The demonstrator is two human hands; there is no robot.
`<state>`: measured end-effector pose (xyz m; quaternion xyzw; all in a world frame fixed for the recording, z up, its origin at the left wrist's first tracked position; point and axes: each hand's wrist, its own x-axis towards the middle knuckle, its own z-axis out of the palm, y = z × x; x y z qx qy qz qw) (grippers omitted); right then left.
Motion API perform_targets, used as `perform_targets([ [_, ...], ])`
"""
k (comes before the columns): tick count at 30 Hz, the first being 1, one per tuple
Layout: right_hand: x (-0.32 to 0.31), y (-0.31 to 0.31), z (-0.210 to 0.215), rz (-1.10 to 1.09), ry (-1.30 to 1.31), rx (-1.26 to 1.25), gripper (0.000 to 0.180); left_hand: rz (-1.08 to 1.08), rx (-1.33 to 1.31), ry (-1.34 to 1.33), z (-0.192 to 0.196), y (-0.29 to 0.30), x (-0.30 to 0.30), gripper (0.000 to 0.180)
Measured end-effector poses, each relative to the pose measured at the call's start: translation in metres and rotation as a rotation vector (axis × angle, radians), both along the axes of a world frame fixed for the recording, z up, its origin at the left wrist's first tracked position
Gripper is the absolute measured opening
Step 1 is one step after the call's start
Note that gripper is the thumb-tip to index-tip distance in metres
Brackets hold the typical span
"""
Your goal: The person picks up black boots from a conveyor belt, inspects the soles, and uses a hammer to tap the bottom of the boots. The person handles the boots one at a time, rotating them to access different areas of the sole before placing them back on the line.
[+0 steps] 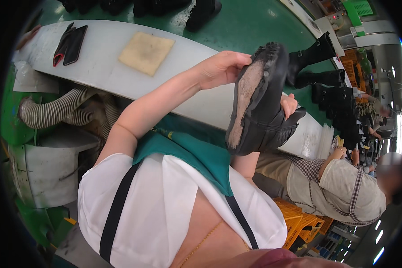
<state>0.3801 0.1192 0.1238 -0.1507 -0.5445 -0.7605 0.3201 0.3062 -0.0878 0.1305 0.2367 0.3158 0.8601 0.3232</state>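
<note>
A black boot is held up in front of me, tilted, its bare tan underside turned partly toward me. Ragged black edges run round that underside, which has no outsole on it. My left hand pinches the boot near its toe end, fingers closed against the rim. Behind the boot, my right hand grips the shaft side; only some fingertips show, the rest being hidden by the leather.
On the long white bench lie a yellowish cloth pad, a dark phone and a black-and-red item. More black boots stand beyond it. Ribbed hoses run at left. A co-worker is at right, near orange crates.
</note>
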Motion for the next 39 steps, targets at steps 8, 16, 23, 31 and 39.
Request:
perform_targets([
  [8,-0.026,0.004,0.028,1.142,-0.184,-1.164,0.025,0.146,-0.217,-0.005,-0.011,0.008,0.008,0.061],
  [16,-0.179,0.053,0.025,2.251,-1.083,-3.347,0.038,0.442,-0.649,0.374,-0.062,-0.023,0.023,0.057],
  [23,-0.284,0.162,-0.029,1.626,-0.118,-3.359,0.031,0.495,-0.746,0.442,-0.098,-0.031,0.043,0.044],
  [31,-0.131,0.151,-0.043,1.44,0.288,-3.522,0.047,0.526,-0.823,0.493,-0.093,-0.029,0.054,0.036],
  [39,0.09,0.022,-0.081,1.417,-0.164,-3.137,0.046,0.419,-0.614,0.419,-0.087,-0.03,0.072,0.036],
])
